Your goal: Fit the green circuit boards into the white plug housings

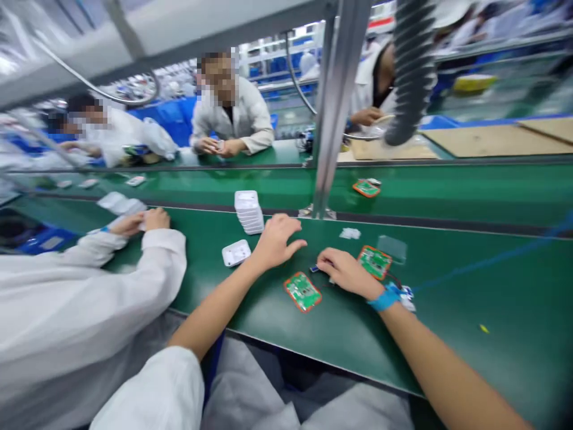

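My left hand (275,242) rests on the green bench with its fingers spread, just right of a stack of white plastic covers (249,211) and a single white cover (236,253). My right hand (347,273), with a blue wrist strap (385,298), has its fingers curled on a small blue-tipped part (314,269). A green circuit board with an orange rim (303,291) lies between my hands. A second such board (375,261) sits just beyond my right hand.
A co-worker in a white coat (67,310) sits close on my left, hands on white parts (120,204). A metal post (329,107) rises from the bench ahead. Beyond it runs a green conveyor (447,191) carrying another board (366,188). Other people sit opposite.
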Motion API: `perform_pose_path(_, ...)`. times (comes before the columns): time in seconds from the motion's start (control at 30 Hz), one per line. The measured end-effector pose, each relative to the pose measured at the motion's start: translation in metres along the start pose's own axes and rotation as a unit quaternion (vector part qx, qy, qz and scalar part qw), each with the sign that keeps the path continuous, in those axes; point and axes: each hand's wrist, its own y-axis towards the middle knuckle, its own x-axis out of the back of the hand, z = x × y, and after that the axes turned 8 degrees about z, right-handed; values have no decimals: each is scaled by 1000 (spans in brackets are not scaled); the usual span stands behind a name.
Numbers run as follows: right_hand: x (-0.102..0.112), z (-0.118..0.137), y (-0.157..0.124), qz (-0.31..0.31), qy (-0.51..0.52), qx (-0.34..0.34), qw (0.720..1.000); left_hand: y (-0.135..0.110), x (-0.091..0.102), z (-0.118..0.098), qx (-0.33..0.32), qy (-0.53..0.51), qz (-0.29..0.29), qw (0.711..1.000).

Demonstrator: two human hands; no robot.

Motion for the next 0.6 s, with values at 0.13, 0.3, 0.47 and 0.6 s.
perform_pose_path(0.13,-4,18,-8,-61,-196,-46,978,28,91,40,164,190,75,965)
perform_pose_path(0.3,-2,40,-24,-38,-265,-186,945,55,141,81,254,197,289,902)
perform_pose_path(0.47,-6,23,-19,-56,-143,-103,983,52,148,79,230,40,130,964)
perform_pose_path(0.6,-12,17,-11,-163,-28,47,985,35,110,40,132,-91,-19,987)
